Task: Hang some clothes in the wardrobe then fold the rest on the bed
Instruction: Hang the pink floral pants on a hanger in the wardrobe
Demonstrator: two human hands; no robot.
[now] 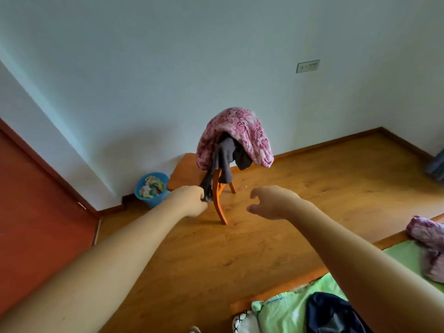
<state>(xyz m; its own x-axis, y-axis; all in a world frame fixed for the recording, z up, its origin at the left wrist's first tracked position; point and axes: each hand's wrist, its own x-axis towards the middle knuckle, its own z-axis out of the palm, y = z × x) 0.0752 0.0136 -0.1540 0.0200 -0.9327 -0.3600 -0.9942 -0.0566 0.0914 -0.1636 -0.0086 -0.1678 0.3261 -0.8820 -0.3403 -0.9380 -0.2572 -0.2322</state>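
An orange wooden chair (182,175) stands by the far wall. Over its back hang a pink flowered quilted garment (242,129) and, beneath it, a dark grey garment (225,155) that trails down. My left hand (189,200) pinches the lower end of the grey garment. My right hand (271,203) hovers to the right of the chair, fingers loosely curled, holding nothing. On the bed (406,255) at the lower right lie a purple garment (430,241) and a dark navy garment (334,313).
A blue bucket (151,187) with crumpled colourful cloth stands in the corner left of the chair. A red-brown door (36,205) fills the left side. The floor is wooden. A wall socket plate (307,66) sits on the far wall. A black-and-white patterned item (243,322) lies at the bed's near end.
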